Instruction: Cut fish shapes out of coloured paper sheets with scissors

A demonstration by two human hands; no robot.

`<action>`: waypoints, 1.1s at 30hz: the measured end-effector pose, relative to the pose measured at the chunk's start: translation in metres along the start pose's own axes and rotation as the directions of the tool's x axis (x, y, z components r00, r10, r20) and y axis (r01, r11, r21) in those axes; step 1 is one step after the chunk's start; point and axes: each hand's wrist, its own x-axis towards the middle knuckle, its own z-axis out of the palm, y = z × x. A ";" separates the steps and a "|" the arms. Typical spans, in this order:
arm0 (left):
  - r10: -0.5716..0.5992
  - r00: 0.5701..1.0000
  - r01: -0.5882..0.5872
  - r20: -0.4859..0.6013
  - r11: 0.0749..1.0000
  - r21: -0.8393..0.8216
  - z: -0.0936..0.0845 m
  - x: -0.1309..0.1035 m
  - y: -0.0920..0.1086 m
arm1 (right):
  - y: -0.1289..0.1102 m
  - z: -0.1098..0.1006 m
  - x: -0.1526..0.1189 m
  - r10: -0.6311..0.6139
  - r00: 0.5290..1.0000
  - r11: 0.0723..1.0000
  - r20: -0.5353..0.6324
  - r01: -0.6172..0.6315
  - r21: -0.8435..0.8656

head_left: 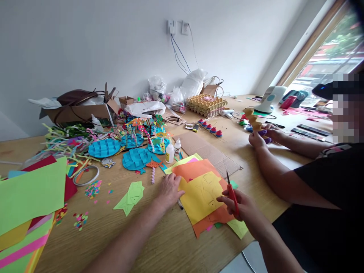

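Note:
My right hand (237,204) is wrapped round the red-handled scissors (232,195), their blades pointing up over the right edge of a yellow sheet (199,197). Pencil lines of a drawing show on that sheet. It lies on orange paper (196,168) and green pieces. My left hand (170,189) rests at the yellow sheet's left edge, fingers spread; a pen (180,204) lies partly beneath it. A green paper fish cutout (134,195) is left of my left hand. Two small glue bottles (170,153) stand behind the papers.
At the right, a person's hands (258,138) hold a piece of egg carton (252,119). Cardboard (209,151) lies behind the papers. Blue discs (135,158), a tape roll (86,176), confetti and coloured sheets (31,193) are at the left. Stacked egg trays (206,105) stand farther back.

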 end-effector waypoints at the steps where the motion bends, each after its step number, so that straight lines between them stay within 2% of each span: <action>1: 0.001 1.000 -0.001 0.000 1.000 -0.005 0.000 0.000 0.000 | 0.002 0.000 -0.008 0.030 0.999 0.997 0.021 -0.031 0.068; 4: 0.005 1.000 -0.005 0.002 1.000 -0.018 -0.001 0.000 -0.001 | 0.008 0.002 -0.030 0.096 0.994 0.952 0.058 -0.109 0.285; 8: 0.004 1.000 -0.004 0.004 1.000 -0.027 -0.001 0.000 -0.001 | 0.015 0.010 -0.050 0.186 0.982 0.857 0.034 -0.179 0.483; 14: -0.002 1.000 0.002 0.010 0.999 -0.038 0.001 0.000 -0.002 | 0.017 0.030 -0.055 0.213 0.975 0.779 0.068 -0.211 0.590; 17: -0.004 1.000 0.004 0.006 0.999 -0.041 0.001 0.000 -0.003 | 0.016 0.039 -0.054 0.213 0.976 0.766 0.039 -0.192 0.614; 20: -0.009 1.000 0.009 0.005 0.999 -0.049 0.001 -0.001 -0.002 | 0.020 0.047 -0.050 0.150 0.986 0.830 -0.075 -0.085 0.552; 24: -0.026 1.000 0.026 0.004 0.996 -0.080 0.000 -0.002 -0.001 | 0.024 0.052 -0.038 -0.037 0.973 0.952 -0.228 0.103 0.288; 29: -0.032 0.999 0.031 -0.005 0.983 -0.183 -0.003 -0.005 0.001 | 0.020 0.052 -0.022 -0.124 0.951 0.974 -0.285 0.171 0.147; 33: -0.034 0.999 0.017 -0.043 0.943 -0.332 -0.018 -0.012 -0.002 | 0.007 0.042 -0.020 -0.180 0.936 0.970 -0.301 0.219 0.102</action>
